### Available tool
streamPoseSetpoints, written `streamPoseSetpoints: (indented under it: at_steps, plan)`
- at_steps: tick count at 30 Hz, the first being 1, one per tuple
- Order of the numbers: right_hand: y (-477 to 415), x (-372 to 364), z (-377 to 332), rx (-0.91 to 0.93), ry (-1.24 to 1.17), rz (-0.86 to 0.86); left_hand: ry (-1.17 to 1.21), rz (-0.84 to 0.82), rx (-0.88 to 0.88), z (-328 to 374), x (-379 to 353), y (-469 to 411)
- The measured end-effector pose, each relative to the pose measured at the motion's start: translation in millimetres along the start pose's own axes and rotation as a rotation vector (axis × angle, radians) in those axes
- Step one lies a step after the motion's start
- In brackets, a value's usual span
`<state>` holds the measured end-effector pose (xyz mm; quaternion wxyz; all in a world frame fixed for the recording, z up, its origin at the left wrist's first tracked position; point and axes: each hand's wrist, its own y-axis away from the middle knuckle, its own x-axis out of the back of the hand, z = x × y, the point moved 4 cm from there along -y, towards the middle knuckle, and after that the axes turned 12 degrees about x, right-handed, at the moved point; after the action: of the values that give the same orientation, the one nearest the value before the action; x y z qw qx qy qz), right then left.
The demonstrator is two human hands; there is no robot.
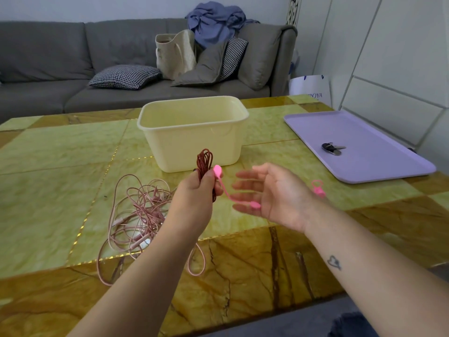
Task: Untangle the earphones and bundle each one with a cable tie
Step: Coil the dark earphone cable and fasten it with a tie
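My left hand [197, 190] grips a folded bundle of dark red earphone cable [204, 161], held upright above the table. A pink cable tie [224, 188] is pinned against the bundle under my left thumb and hangs down to the right. My right hand [269, 193] is beside it, palm up, fingers spread and blurred; the tie's lower end lies at its fingers. A tangled heap of pale pink earphones [141, 215] lies on the table left of my left forearm. A second pink cable tie [318, 188] lies on the table just past my right wrist.
A cream plastic bin [194, 152] stands at the table's middle, just behind my hands. A purple tray [379, 166] with a key bunch [331, 148] sits at the right. The green and amber stone table [60, 154] ends at a grey sofa behind.
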<state>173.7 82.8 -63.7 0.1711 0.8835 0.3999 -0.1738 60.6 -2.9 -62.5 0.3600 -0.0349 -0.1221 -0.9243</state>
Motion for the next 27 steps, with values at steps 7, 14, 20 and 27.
streamPoseSetpoints:
  at_steps: [7, 14, 20, 27]
  plan:
    - [-1.7, -2.1, 4.5, 0.117, 0.448, -0.054, -0.193, 0.028, -0.052, 2.3, 5.5, -1.4]
    - [12.6, -13.8, -22.8, 0.65, 0.775, 0.134, -0.569, -0.255, 0.03, -15.3, -16.1, 6.7]
    - [7.4, -23.2, 4.5, 0.671, 1.253, -0.026, -0.459, -0.355, 0.12, -19.9, -16.6, 7.4]
    - [7.9, -23.5, 0.9, 0.731, 1.338, -0.116, -0.125, -0.395, 0.339, -15.9, -10.5, 8.4]
